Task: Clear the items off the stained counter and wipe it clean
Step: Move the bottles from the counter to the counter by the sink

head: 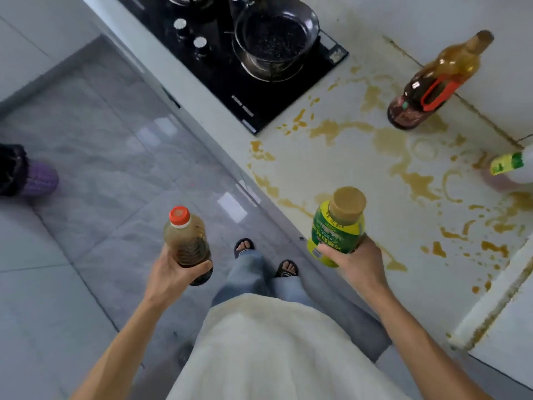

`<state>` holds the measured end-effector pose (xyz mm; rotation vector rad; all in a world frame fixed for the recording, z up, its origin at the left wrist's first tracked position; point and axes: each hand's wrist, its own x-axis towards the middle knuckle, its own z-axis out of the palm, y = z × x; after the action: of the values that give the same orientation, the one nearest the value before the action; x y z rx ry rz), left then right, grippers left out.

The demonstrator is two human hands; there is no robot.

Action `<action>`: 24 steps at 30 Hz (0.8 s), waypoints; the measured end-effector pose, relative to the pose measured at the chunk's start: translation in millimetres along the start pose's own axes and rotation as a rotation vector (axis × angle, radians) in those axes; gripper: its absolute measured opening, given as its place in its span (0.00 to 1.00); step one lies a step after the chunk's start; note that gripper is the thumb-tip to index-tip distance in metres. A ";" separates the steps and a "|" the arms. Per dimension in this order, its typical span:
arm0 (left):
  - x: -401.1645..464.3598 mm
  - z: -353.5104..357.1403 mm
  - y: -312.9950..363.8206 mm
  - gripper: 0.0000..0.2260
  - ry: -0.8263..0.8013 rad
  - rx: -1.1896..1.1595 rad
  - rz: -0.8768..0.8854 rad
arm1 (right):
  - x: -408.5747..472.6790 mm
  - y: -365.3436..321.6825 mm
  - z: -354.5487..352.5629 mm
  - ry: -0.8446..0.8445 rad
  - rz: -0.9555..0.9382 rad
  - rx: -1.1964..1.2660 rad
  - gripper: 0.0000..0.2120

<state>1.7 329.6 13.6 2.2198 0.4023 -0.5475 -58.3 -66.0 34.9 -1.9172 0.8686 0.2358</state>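
A: What does each hand hold?

B: The left hand [173, 272] is closed around a red-capped bottle [187, 243] of dark liquid, above the floor [95, 168]. The right hand [353, 259] grips a green-and-yellow bottle [337, 229] at the edge of the desk [346, 174].

A: And the desk?

B: Brown stains [403, 157] cover it. A tall bottle with an orange handle [432, 85] stands near the wall, and a white bottle [516, 168] stands at the right edge.

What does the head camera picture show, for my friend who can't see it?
A person holds two bottles: the left hand grips a red-capped bottle, the right hand a green-labelled bottle. Beside them a white counter is splashed with brown stains, where a big bottle stands near the stove.
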 end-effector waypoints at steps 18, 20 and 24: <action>-7.2 -125.4 -174.5 0.32 0.265 -0.267 -0.493 | 44.6 -166.6 241.8 -0.387 -0.263 -0.307 0.20; 18.5 -146.4 -172.2 0.31 0.288 -0.302 -0.477 | 49.6 -172.4 253.0 -0.380 -0.242 -0.348 0.18; 79.7 -189.0 -161.6 0.33 0.326 -0.322 -0.441 | 65.0 -187.5 269.0 -0.381 -0.233 -0.421 0.19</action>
<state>44.8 585.3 -17.4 1.9078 1.0884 -0.3126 165.5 179.7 -0.8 -2.2369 0.3532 0.6585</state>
